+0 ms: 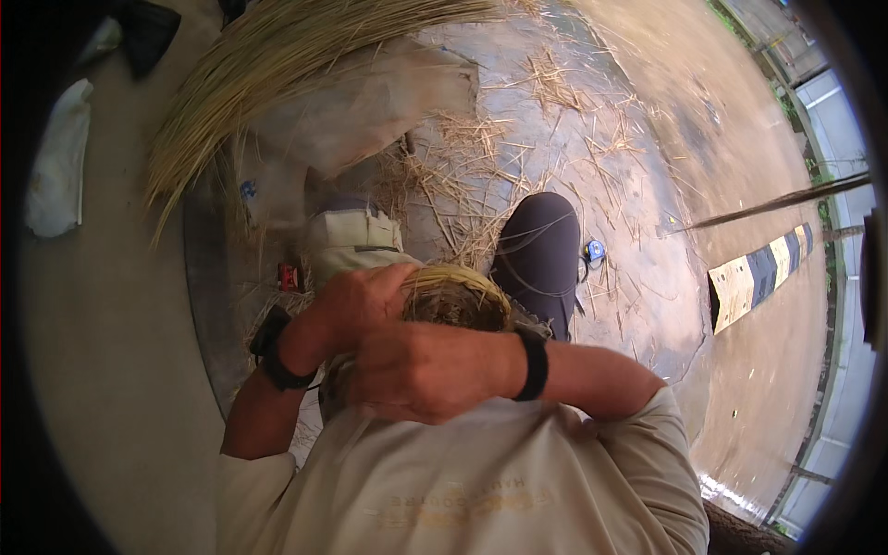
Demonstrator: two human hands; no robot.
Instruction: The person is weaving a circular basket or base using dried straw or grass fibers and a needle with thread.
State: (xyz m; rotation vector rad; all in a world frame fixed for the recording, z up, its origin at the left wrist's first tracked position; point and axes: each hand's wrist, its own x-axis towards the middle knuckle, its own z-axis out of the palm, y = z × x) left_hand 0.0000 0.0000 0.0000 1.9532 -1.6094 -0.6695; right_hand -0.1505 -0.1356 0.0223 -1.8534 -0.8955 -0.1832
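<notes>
A small round woven straw basket (481, 279) sits in my lap, its open mouth facing up and its inside dark. My left hand (363, 298) is at the basket's left side, with its fingers closed around the rim. Nearer to my chest, my right hand (407, 372) crosses in front of the left wrist. Its fingers are curled in and slightly blurred, and whatever they hold is hidden. The basket's lower part is covered by my right hand and forearm.
A large bundle of long straw (305, 65) lies ahead at the left. Loose straw pieces (462, 139) litter the grey mat (638, 305). A blue tape measure (595, 251) lies right of my knee, a red object (289, 277) at the left. A striped barrier (763, 273) stands farther right.
</notes>
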